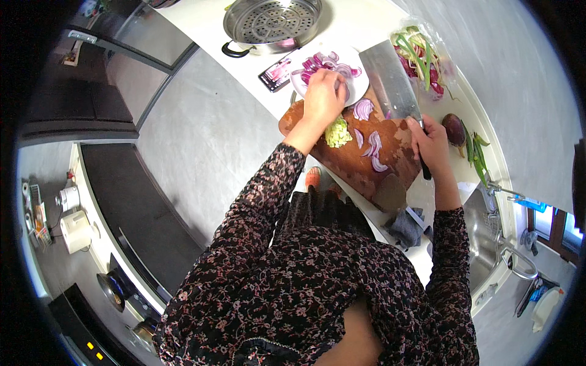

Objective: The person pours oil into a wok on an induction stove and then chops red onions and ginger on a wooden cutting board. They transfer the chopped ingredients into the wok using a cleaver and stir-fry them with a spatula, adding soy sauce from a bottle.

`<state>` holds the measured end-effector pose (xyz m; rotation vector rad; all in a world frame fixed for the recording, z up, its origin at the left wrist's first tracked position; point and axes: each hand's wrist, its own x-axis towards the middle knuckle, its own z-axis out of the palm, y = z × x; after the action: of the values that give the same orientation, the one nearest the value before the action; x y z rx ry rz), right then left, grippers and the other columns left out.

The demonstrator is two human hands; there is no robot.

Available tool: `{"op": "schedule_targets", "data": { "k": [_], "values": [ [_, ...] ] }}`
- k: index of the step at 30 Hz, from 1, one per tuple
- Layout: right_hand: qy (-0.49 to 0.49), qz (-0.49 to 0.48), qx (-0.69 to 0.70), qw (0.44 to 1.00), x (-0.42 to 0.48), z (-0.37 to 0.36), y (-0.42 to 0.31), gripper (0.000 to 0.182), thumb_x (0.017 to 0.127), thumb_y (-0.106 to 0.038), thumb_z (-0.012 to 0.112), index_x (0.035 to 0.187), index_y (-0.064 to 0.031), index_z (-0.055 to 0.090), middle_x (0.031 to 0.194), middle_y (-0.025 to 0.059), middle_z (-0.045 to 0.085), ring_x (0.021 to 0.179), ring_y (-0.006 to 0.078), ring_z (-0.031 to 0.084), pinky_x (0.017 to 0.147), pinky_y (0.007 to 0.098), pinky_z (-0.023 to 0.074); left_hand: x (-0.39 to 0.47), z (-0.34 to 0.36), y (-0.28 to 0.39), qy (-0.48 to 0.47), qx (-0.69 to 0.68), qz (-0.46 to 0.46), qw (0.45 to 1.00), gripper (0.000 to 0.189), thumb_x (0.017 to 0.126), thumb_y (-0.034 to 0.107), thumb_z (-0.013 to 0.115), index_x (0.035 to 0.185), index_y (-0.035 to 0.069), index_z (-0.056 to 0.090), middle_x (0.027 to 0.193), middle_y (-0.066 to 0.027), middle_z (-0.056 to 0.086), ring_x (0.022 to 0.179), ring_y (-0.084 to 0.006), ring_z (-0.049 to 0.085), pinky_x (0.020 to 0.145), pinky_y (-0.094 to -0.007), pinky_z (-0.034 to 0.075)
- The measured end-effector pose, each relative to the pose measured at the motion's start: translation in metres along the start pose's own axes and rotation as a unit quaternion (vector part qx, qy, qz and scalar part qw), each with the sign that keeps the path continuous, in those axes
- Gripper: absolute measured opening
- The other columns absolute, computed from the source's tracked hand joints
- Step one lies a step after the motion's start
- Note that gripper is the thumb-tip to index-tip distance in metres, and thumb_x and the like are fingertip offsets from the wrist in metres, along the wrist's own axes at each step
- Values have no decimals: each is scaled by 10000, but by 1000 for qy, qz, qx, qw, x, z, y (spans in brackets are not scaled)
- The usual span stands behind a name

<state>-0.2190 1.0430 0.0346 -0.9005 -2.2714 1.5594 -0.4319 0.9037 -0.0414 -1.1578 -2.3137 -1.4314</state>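
My left hand (pixel 324 97) reaches over a white plate (pixel 361 91) of sliced red onion (pixel 316 64), its fingers curled down at the slices. Whether it grips any is hidden by the hand. My right hand (pixel 430 142) is closed around the dark handle of a cleaver (pixel 389 80). The broad blade points away from me, flat over the far right part of a wooden cutting board (pixel 348 164). On the board lie a pile of chopped pale green vegetable (pixel 339 132), a cluster of onion slices (pixel 363 110) by the plate, and loose onion slivers (pixel 374 145).
A steel steamer pot (pixel 274 27) and a lit phone (pixel 279 73) are beyond the plate. Vegetable scraps on plastic (pixel 421 64), an eggplant (pixel 454 129) and green peppers (pixel 476 153) lie along the wall. A grey cloth (pixel 405 228) is near the sink (pixel 483 228).
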Motion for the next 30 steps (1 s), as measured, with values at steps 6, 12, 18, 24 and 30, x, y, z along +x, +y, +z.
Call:
{"op": "schedule_targets", "data": {
  "k": [6, 12, 18, 24, 30],
  "values": [
    [31, 41, 25, 998, -9, -39, 69, 237, 927, -249, 561, 792, -56, 534, 511, -27, 447, 379, 62, 401, 357, 224, 326, -72, 39, 56, -135, 0, 11, 991, 371, 782, 147, 626, 1098, -30, 546, 1195, -249, 478, 1132, -400, 446, 999, -428, 372],
    [-3, 100, 71, 993, -8, -51, 106, 263, 917, -284, 574, 783, -66, 516, 517, -17, 448, 402, 75, 428, 367, 234, 349, -86, 77, 69, -208, 198, -58, 956, 800, 802, 384, 622, 1330, -132, 314, 1368, -407, 191, 1289, -531, 182, 1106, -501, 152],
    [-74, 83, 60, 992, 5, -53, 115, 300, 916, -300, 570, 730, -81, 480, 520, -16, 453, 397, 78, 430, 369, 242, 347, -68, 103, 57, -168, 232, -82, 954, 829, 814, 455, 585, 1319, -143, 310, 1361, -369, 238, 1259, -502, 222, 1091, -507, 154],
    [-133, 77, 75, 985, 14, -62, 130, 292, 918, -296, 563, 738, -80, 485, 533, -21, 456, 393, 82, 438, 365, 237, 358, -80, 105, 66, -167, 134, -72, 974, 680, 789, 325, 662, 1318, -10, 397, 1321, -319, 327, 1176, -461, 331, 1025, -467, 313],
    [-172, 92, 59, 979, 21, -78, 140, 263, 920, -291, 558, 786, -77, 488, 543, -23, 460, 392, 80, 438, 359, 237, 366, -101, 62, 92, -294, 67, -60, 951, 785, 704, 309, 767, 1316, -9, 393, 1271, -236, 382, 1170, -397, 380, 1002, -429, 365]
  ]
}}
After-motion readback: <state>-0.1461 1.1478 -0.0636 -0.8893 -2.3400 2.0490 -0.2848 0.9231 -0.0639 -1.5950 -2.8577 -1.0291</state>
